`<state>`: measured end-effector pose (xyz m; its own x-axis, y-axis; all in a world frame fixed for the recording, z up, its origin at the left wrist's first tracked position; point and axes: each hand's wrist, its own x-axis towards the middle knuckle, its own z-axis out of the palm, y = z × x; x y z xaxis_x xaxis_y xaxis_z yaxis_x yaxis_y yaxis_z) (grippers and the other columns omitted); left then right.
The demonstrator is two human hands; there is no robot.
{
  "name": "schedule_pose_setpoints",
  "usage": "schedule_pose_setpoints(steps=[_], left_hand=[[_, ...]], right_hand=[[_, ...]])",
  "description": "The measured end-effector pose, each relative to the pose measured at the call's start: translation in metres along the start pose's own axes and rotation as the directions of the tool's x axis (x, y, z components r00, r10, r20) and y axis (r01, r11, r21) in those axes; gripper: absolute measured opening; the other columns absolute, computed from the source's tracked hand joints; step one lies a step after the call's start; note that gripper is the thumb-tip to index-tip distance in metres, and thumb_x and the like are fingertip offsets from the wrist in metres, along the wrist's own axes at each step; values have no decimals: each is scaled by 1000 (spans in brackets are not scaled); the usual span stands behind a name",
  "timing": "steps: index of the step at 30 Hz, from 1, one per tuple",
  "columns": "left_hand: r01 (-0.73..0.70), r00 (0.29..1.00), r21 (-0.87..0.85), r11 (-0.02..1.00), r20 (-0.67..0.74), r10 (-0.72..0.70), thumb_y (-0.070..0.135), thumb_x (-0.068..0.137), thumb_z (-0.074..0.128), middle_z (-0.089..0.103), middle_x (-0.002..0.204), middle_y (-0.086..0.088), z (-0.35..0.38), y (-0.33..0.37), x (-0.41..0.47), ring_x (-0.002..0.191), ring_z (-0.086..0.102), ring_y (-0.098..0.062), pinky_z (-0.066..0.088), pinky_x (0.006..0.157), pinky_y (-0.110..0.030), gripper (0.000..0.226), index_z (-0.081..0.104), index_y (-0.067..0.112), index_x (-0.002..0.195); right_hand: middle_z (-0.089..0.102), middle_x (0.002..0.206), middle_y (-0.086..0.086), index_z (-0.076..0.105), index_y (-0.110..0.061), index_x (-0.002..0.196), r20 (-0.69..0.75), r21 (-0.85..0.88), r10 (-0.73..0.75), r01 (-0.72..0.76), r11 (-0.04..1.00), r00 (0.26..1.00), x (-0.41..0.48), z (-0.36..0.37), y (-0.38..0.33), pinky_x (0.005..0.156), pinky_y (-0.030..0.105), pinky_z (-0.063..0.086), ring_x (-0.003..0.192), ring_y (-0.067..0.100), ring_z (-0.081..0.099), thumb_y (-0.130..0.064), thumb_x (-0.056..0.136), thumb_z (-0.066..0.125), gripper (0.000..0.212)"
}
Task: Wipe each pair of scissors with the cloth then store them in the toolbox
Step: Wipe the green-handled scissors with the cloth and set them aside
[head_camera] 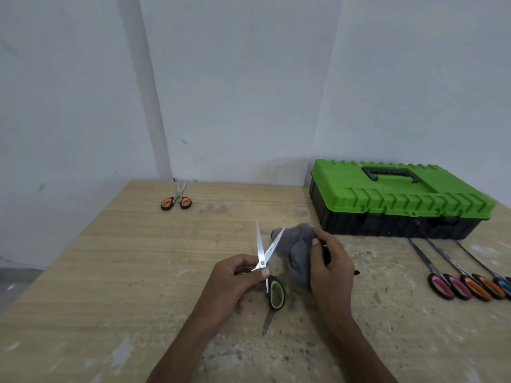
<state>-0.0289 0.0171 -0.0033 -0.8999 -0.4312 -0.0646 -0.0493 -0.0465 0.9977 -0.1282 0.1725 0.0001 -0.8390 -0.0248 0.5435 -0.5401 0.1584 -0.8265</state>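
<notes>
Green and black scissors (269,269) sit in the left hand (237,275), lifted just above the desk (110,272). The left fingers (261,272) are closed around the handle part near the screw, and the two shiny blades are spread apart in a V, pointing away from the person. The right hand (329,269) is just beside them, and its fingers are curled shut on a bunched-up grey cloth (300,250). The tip of one blade looks like it touches the cloth.

I think this is the wiping step for this pair. The blades are open so each one can be rubbed clean.

The green toolbox (398,197) sits at the back right of the desk, and its lid is shut. So before these scissors can go in, someone has to open the lid, and both hands are busy now. One hand will have to put its thing down first. The sharp blades should be closed too, so no one gets hurt.

A row of long scissors (464,277) with pink, orange and blue handles lies in front of the toolbox. One small orange pair (177,201) lies far off at the back left. These look like they have yet to go in.
</notes>
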Motion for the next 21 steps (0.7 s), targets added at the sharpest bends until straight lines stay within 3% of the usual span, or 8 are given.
schedule_pose_setpoints(steps=[3,5,8,10,12,16,19,21], left_hand=[[-7,1000,45,999,-1,7,18,84,81,79,90,-8,0,0,0,80,77,-22,34,36,-20,12,79,18,96],[-16,1000,50,999,6,16,16,86,80,79,87,-6,1,3,0,67,74,-12,33,36,-20,11,79,18,97],[-27,1000,30,999,14,27,11,89,75,77,86,-7,2,6,-2,40,59,-1,33,36,-20,11,76,10,101],[-59,998,81,995,31,56,16,93,73,77,87,-6,-1,1,-1,36,53,-4,39,41,-26,9,76,14,101],[-79,996,135,988,44,74,22,96,69,77,85,-3,-4,-2,0,36,48,-11,46,49,-35,10,76,19,102],[-71,997,125,990,36,67,21,94,72,76,94,-5,-3,-1,0,41,56,-2,42,44,-28,14,75,15,105],[-34,999,179,983,14,32,22,90,76,74,103,-5,-2,-2,0,45,60,-1,40,41,-20,23,74,13,111],[-17,1000,187,982,14,15,22,89,78,75,98,-7,-1,-2,0,47,61,-3,41,41,-21,21,75,13,108]], right_hand=[[71,105,-9,68,-23,112,-42,17,8,-7,1000,999,1,-5,-1,80,21,52,98,6,66,-5,100,53,26],[68,106,-11,67,-20,113,-6,-20,-101,101,995,995,-4,-7,-8,81,18,49,99,6,64,-3,100,51,27],[64,114,-11,68,-15,115,236,-67,-245,267,961,940,-19,0,-15,90,15,43,110,5,59,-4,95,52,27],[60,123,-9,67,-16,121,423,-155,-250,341,927,871,-28,13,-12,97,20,44,118,5,54,-16,98,51,28],[58,128,-6,66,-16,126,503,-234,-263,422,876,823,-33,23,-5,101,26,45,121,8,53,-26,101,46,34],[64,126,-1,68,-14,124,499,-249,-263,427,869,826,-23,22,1,103,18,42,119,7,54,-22,98,49,33],[68,116,7,73,-6,112,425,-288,-234,375,881,874,-5,22,6,96,6,36,107,8,57,-7,90,56,28],[67,115,8,73,-4,110,349,-279,-175,280,918,921,4,23,11,93,-1,32,104,8,56,1,92,55,26]])
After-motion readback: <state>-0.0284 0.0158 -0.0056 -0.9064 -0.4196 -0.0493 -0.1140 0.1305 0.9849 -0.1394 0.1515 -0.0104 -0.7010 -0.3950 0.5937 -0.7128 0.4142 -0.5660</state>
